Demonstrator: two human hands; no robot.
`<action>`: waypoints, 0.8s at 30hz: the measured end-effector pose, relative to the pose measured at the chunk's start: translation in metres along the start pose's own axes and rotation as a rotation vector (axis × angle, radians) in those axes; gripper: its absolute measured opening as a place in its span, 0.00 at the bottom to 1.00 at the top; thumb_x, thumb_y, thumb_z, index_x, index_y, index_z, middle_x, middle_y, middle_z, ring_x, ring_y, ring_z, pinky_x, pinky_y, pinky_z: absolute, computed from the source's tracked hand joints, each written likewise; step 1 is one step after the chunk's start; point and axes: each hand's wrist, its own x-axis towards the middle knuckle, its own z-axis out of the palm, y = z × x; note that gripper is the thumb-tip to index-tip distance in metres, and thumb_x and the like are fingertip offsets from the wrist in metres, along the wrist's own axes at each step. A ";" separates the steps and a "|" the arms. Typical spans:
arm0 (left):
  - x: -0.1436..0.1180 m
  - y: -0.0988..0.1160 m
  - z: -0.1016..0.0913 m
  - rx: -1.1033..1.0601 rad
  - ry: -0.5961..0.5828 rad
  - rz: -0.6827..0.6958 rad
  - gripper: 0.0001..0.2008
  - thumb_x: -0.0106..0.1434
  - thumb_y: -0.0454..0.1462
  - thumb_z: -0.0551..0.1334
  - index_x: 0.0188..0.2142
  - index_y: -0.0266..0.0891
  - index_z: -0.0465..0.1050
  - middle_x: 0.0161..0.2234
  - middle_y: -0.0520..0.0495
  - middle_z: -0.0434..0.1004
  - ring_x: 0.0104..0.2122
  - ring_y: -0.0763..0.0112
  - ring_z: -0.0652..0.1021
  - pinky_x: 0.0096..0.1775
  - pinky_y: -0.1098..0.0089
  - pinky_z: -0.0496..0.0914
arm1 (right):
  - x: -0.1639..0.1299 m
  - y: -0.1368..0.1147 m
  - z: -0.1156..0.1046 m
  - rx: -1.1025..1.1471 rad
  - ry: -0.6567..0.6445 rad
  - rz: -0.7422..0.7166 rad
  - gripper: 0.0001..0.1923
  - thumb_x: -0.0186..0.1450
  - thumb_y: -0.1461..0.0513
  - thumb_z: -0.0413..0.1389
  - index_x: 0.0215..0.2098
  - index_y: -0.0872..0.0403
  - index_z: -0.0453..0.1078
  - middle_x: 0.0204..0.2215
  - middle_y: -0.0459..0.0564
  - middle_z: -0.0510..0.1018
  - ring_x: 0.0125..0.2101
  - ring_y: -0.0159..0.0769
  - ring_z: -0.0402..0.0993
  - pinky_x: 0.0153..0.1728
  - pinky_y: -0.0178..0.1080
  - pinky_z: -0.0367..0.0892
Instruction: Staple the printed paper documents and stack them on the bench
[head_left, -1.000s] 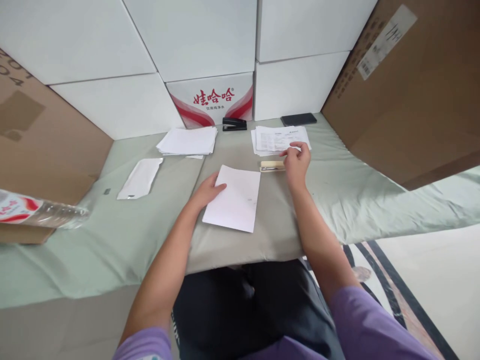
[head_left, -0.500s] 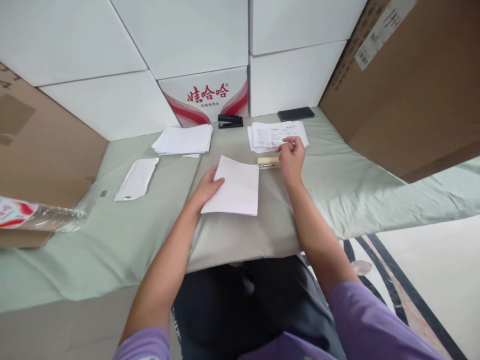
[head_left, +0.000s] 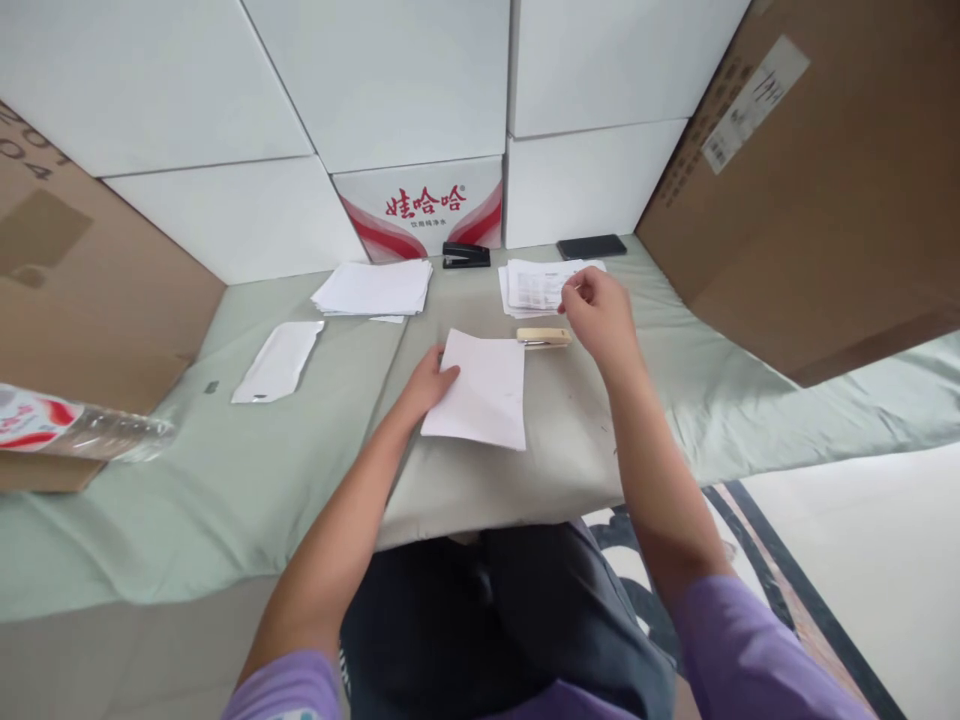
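Note:
My left hand (head_left: 433, 385) grips the left edge of some white paper sheets (head_left: 484, 390), thumb on top. They tilt over the cloth-covered table, and their far right corner reaches a cream stapler (head_left: 544, 337). My right hand (head_left: 600, 312) is raised beyond and right of that stapler, with its fingers curled in a pinch. Whatever the fingertips may hold is too small to make out. Just behind this hand lies a stack of printed papers (head_left: 534, 288), partly covered by it. A second stack of white papers (head_left: 375, 290) rests to the left.
A black stapler (head_left: 466, 256) and a dark phone (head_left: 592, 247) lie at the back, before stacked white boxes (head_left: 420, 90). Brown cartons (head_left: 810, 220) flank both sides. On the left are a white packet (head_left: 278, 362) and a plastic bottle (head_left: 90, 425) on its side.
The view has shifted slightly. My right hand has drawn off the cream stapler, which shows more fully now. The sheets in my left hand have turned a little and moved slightly right in view.

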 end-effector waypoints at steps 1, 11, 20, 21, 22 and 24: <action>-0.001 -0.001 0.001 0.042 0.022 -0.010 0.28 0.55 0.36 0.67 0.56 0.36 0.68 0.50 0.36 0.79 0.52 0.50 0.78 0.56 0.49 0.71 | 0.006 -0.004 0.001 -0.044 -0.025 0.003 0.05 0.65 0.63 0.50 0.33 0.51 0.67 0.27 0.47 0.72 0.31 0.37 0.69 0.35 0.40 0.65; -0.039 0.018 0.027 0.243 0.141 0.030 0.35 0.59 0.34 0.61 0.67 0.40 0.59 0.43 0.43 0.81 0.43 0.55 0.80 0.52 0.57 0.71 | 0.031 0.044 0.083 -0.403 -0.165 0.195 0.08 0.65 0.62 0.51 0.37 0.52 0.72 0.37 0.56 0.79 0.37 0.45 0.72 0.37 0.42 0.64; -0.055 0.020 0.042 0.256 0.090 0.017 0.28 0.62 0.37 0.57 0.61 0.33 0.70 0.26 0.46 0.74 0.31 0.57 0.76 0.44 0.58 0.70 | 0.030 0.054 0.091 -0.470 -0.142 0.223 0.11 0.67 0.60 0.50 0.41 0.51 0.75 0.39 0.57 0.80 0.38 0.45 0.73 0.37 0.41 0.64; -0.058 0.020 0.044 0.254 0.090 0.021 0.29 0.62 0.37 0.56 0.63 0.33 0.69 0.26 0.46 0.74 0.32 0.57 0.76 0.45 0.57 0.70 | 0.030 0.053 0.091 -0.471 -0.135 0.238 0.12 0.67 0.61 0.50 0.41 0.51 0.75 0.39 0.57 0.80 0.38 0.45 0.73 0.37 0.41 0.65; -0.060 0.020 0.046 0.262 0.089 0.020 0.30 0.63 0.37 0.56 0.64 0.32 0.67 0.25 0.46 0.74 0.32 0.56 0.76 0.46 0.57 0.70 | 0.030 0.053 0.091 -0.472 -0.128 0.251 0.12 0.67 0.61 0.50 0.41 0.52 0.75 0.39 0.57 0.80 0.39 0.45 0.73 0.37 0.41 0.65; -0.066 0.021 0.050 0.296 0.084 0.013 0.32 0.63 0.38 0.55 0.66 0.31 0.63 0.26 0.45 0.74 0.33 0.55 0.76 0.47 0.56 0.70 | 0.029 0.051 0.090 -0.471 -0.122 0.271 0.12 0.68 0.61 0.50 0.41 0.52 0.75 0.39 0.58 0.79 0.39 0.46 0.73 0.38 0.41 0.65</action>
